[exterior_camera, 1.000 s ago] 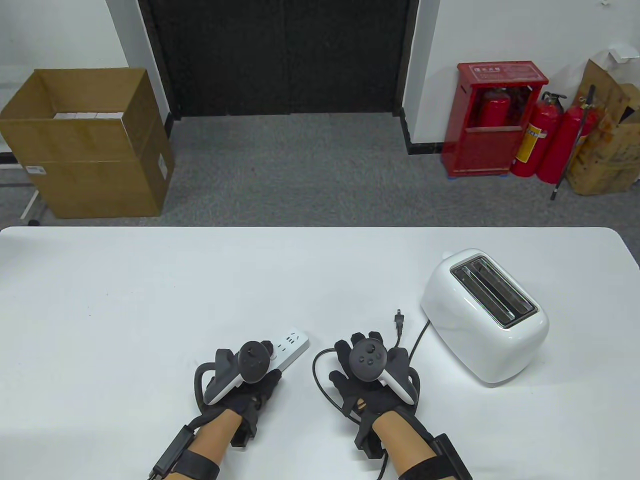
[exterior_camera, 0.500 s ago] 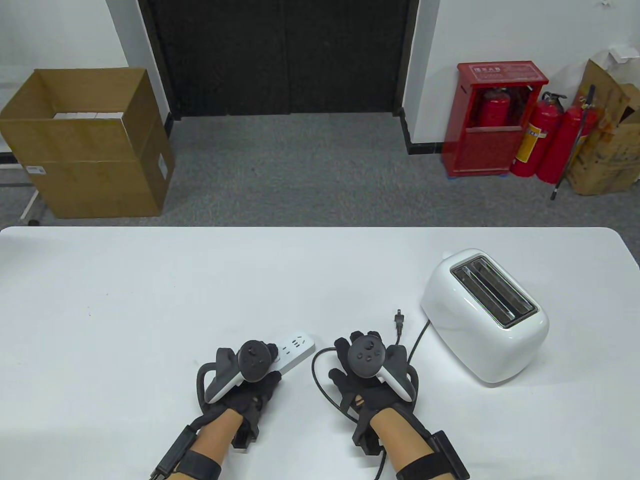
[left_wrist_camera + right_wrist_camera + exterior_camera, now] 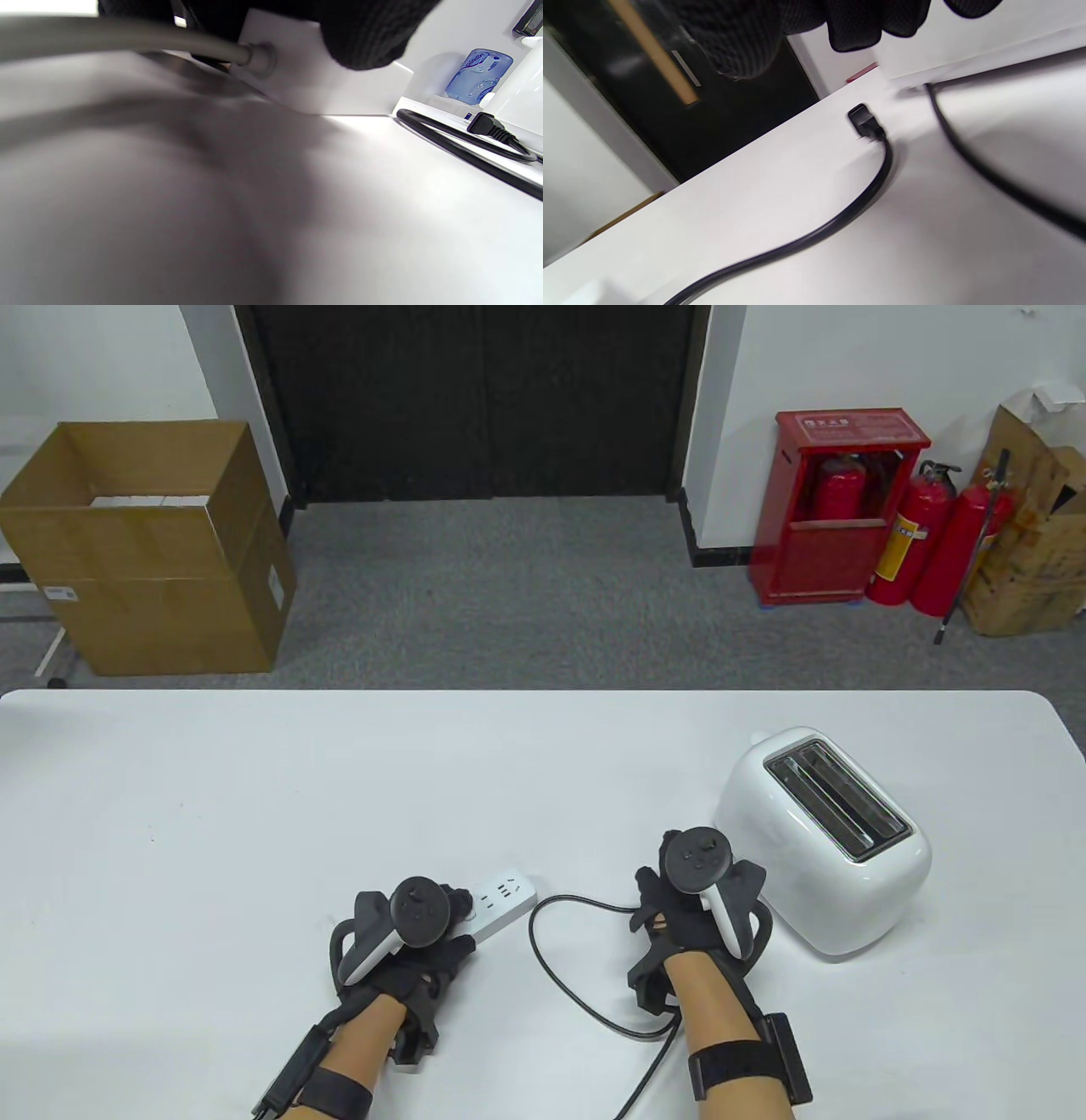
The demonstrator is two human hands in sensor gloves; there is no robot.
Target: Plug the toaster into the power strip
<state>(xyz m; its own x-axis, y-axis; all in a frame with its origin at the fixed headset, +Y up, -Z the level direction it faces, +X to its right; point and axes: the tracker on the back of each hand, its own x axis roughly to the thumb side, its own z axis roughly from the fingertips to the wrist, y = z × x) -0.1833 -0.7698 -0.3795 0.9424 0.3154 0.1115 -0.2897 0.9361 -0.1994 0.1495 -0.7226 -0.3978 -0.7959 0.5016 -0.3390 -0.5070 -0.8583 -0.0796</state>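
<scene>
Table view: toaster (image 3: 821,840) slots hold nothing visible.

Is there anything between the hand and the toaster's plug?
Nothing visible. In the right wrist view the plug lies free on the white table, with only bare table under the right hand's fingers.
</scene>
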